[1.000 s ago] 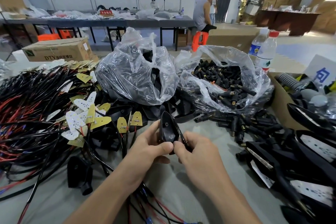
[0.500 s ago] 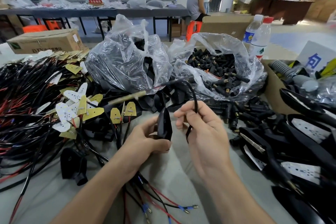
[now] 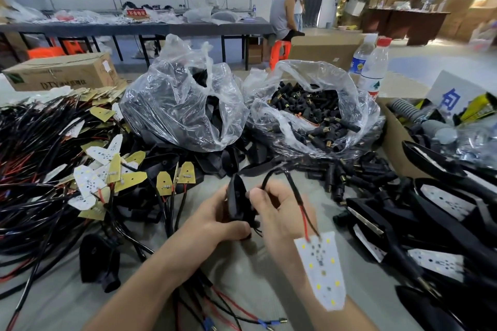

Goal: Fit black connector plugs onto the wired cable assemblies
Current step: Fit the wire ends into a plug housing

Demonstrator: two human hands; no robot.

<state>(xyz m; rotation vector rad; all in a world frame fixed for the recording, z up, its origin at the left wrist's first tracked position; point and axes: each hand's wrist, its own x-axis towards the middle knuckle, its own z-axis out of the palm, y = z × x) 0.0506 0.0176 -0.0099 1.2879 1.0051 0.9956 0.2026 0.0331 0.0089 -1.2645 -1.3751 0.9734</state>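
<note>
Cable (image 3: 293, 185) | right hand (image 3: 279, 215) pinches | left hand (image 3: 215, 220) holds black shell (image 3: 238, 197) | carton (image 3: 61, 72): DTY

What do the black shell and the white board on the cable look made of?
Black shell: likely moulded plastic, matte, faint sheen along its edge. White board on the cable: apparently a rigid printed circuit board, flat, white-coated, dotted with small yellow chips.

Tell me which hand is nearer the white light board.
Right. The white light board hangs on its cable from the right hand, lying against that wrist; the left hand is further left, gripping the black shell.
</note>
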